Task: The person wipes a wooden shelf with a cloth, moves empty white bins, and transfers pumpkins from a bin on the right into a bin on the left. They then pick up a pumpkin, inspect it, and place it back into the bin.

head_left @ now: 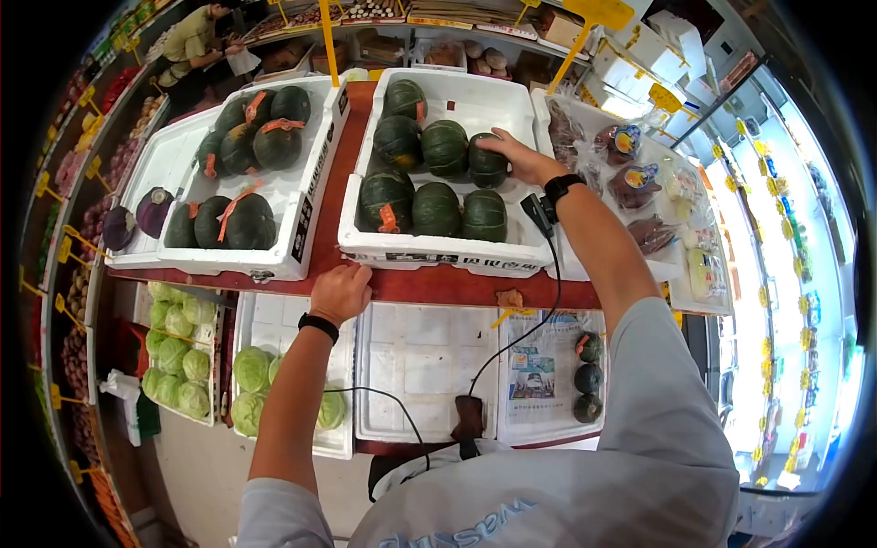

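My right hand point(517, 157) is closed around the right side of a dark green kabocha squash point(487, 166). That squash sits at the right end of the back row in a white foam box point(442, 89). Several more squashes point(446, 148) lie in the same box, one in front with an orange tape strip point(388, 217). My left hand point(342, 291) rests at the front edge of the red shelf point(429, 287). Its fingers are curled, and I see nothing in them.
Another foam box point(301, 183) holds taped squashes at left, beside purple eggplants point(153, 210). Bagged produce point(630, 187) lies at right. Cabbages point(251, 370) and small squashes point(588, 379) fill lower boxes. A black cable point(525, 333) hangs before me. A person point(192, 46) stands back left.
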Demonstrator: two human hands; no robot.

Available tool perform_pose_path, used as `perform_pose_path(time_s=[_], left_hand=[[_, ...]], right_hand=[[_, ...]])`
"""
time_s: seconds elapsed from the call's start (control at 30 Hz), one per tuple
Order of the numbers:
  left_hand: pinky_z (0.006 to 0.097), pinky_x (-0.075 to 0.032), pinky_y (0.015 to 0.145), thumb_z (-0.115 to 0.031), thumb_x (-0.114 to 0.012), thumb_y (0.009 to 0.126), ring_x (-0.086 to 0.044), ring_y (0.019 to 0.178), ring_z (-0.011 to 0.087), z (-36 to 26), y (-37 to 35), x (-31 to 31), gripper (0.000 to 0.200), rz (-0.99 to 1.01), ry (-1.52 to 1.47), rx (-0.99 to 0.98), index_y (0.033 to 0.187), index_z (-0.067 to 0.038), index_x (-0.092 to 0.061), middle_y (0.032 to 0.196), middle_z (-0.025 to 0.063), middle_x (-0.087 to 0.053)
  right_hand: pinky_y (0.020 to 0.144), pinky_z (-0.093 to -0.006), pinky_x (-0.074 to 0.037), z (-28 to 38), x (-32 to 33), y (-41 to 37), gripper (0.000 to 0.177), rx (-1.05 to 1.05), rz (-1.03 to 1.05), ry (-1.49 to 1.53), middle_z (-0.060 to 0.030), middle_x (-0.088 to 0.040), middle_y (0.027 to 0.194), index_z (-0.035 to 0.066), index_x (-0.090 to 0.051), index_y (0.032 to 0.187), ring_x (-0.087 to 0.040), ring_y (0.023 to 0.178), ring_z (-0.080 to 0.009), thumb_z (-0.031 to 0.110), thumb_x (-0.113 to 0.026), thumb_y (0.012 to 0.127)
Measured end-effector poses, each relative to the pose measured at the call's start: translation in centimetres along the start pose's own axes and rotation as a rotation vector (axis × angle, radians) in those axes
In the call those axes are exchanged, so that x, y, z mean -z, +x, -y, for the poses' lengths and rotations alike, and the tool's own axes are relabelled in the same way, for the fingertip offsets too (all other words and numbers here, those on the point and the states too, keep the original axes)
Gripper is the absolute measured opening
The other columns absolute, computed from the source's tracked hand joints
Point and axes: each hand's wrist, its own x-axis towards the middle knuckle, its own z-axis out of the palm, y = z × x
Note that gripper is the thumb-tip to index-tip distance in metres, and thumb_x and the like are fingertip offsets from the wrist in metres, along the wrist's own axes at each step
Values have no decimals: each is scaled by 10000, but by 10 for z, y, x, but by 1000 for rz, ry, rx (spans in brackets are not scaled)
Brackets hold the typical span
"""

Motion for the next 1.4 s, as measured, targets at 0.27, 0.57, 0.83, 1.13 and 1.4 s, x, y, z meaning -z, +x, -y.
perform_pose_path(time_s=[0.27, 0.57, 0.83, 1.13, 1.4], left_hand=[[380, -498, 514, -107, -602, 656, -586, 615, 256, 1, -1, 0, 145, 11, 18, 2, 775, -97, -519, 646, 65, -568], [392, -496, 521, -109, -593, 659, -584, 625, 259, 4, -3, -7, 135, 22, 32, -3, 769, -102, -515, 667, 68, -572], [435, -491, 588, -26, -550, 690, -591, 670, 338, 6, -3, -9, 251, 60, 9, -55, 936, -40, -597, 716, 158, -592], [443, -499, 651, -37, -506, 758, -607, 727, 360, 30, -18, -20, 314, 113, 119, -86, 1056, -13, -603, 815, 164, -639], [453, -473, 638, -36, -451, 783, -587, 719, 399, 26, -17, -14, 224, 177, 114, 3, 950, 11, -593, 800, 216, -611]], right_hand=[[1031, -353, -315, 5, 1, 8, 670, 204, 3, -159, -148, -443, 1327, 22, -421, 1310, -405, 1243, -242, 530, -494, 879], [1079, -402, -277, 11, -6, -93, 467, 989, -297, -917, -159, -389, 1405, 20, -534, 1175, -309, 1332, -336, 386, -571, 888], [688, -283, -469, -214, 82, -282, 165, 620, -920, -327, -125, -621, 783, -3, -593, 810, -592, 708, -221, 50, -455, 884], [900, -332, -451, -569, 80, -418, 524, -532, -934, -292, -175, -576, 1194, 35, -497, 1259, -598, 1027, -267, 177, -620, 771], [1029, -397, -364, -584, 105, -361, 966, -547, -818, -495, -244, -372, 1375, 84, -321, 1398, -412, 1245, -372, 322, -789, 587]])
